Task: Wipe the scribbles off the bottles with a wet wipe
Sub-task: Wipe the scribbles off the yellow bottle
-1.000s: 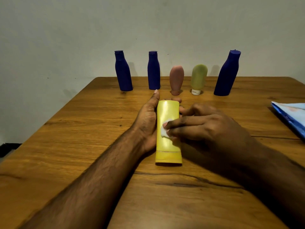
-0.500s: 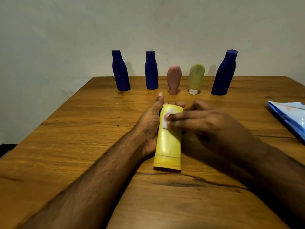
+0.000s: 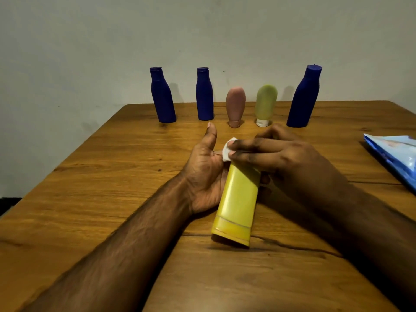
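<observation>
A yellow bottle (image 3: 238, 199) lies lengthwise on the wooden table (image 3: 112, 176), its near end slightly raised and turned right. My left hand (image 3: 204, 174) cups its left side, thumb pointing away from me. My right hand (image 3: 276, 158) lies across the bottle's far end, fingertips pinching a small white wet wipe (image 3: 227, 149) against it. No scribble shows on the bottle's visible face; its far end is hidden under my fingers.
Along the table's far edge stand three dark blue bottles (image 3: 162, 95) (image 3: 204, 94) (image 3: 304, 97), a pink tube (image 3: 235, 106) and a green tube (image 3: 265, 104), both cap-down. A blue wet-wipe pack (image 3: 396, 154) lies at the right edge. A grey wall is behind.
My right hand slid the wipe from the bottle's middle up to its far end. The bottle's near end swung slightly right and lifted a little.
</observation>
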